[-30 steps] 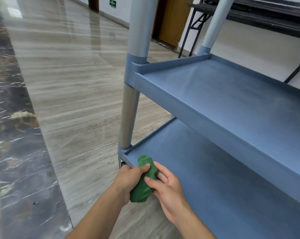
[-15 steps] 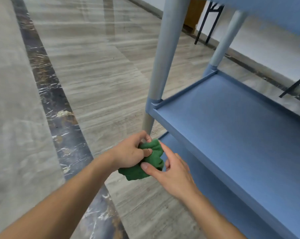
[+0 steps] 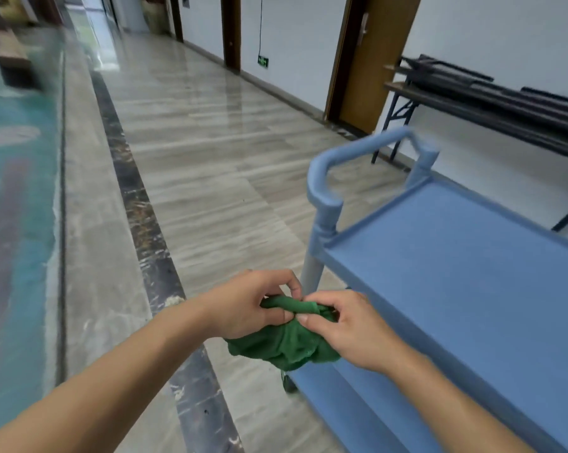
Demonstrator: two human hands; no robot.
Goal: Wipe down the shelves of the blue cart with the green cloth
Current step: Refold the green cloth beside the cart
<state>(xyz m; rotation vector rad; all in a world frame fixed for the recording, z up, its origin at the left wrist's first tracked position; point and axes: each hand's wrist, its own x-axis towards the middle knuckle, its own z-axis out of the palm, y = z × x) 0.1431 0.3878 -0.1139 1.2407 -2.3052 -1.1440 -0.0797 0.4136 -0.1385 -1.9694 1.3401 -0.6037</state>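
Observation:
The blue cart (image 3: 455, 282) stands at the right, its top shelf flat and bare, with a curved blue handle (image 3: 351, 158) at its far-left end. Lower shelves show below the top one's front edge. The crumpled green cloth (image 3: 285, 341) hangs in the air just left of the cart's near-left post. My left hand (image 3: 250, 304) pinches its upper edge from the left. My right hand (image 3: 351, 328) pinches the same edge from the right, fingertips nearly touching the left ones.
A polished stone corridor floor (image 3: 210, 158) stretches ahead, with a dark marble strip (image 3: 138, 217) running along it. A black folding table (image 3: 491, 103) stands against the white wall behind the cart, beside a wooden door (image 3: 370, 57).
My view rose from the lower shelves to above the top shelf. Both hands lifted the cloth from the bottom shelf's corner up to top-shelf height and began spreading it.

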